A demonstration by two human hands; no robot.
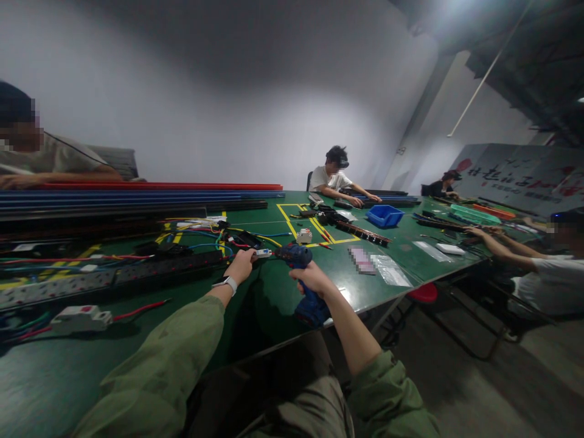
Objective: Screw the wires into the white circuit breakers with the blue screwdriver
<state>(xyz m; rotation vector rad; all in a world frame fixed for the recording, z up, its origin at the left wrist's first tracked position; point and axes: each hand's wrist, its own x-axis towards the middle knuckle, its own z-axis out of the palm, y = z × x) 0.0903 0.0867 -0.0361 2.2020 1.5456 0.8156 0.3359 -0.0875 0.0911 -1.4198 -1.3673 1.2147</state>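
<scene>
My right hand (312, 278) is wrapped round the grip of a blue cordless drill (296, 255), whose chuck points left. Pinched in the fingers of my left hand (241, 265) is a small white circuit breaker (262, 253). The drill's tip meets or nearly meets the breaker's right end; the exact contact is too small to tell. Coloured wires and a black part (249, 239) lie just behind my left hand. Another white circuit breaker (304, 236) stands on the green table (347, 286) beyond the drill.
Long red and blue strips (182, 186) lie at the back left, with a black socket strip (159, 267) nearer. A larger-looking breaker (82, 318) with a red wire sits front left. A blue bin (384, 216) and plastic bags (390, 269) are to the right. Several people work around the table.
</scene>
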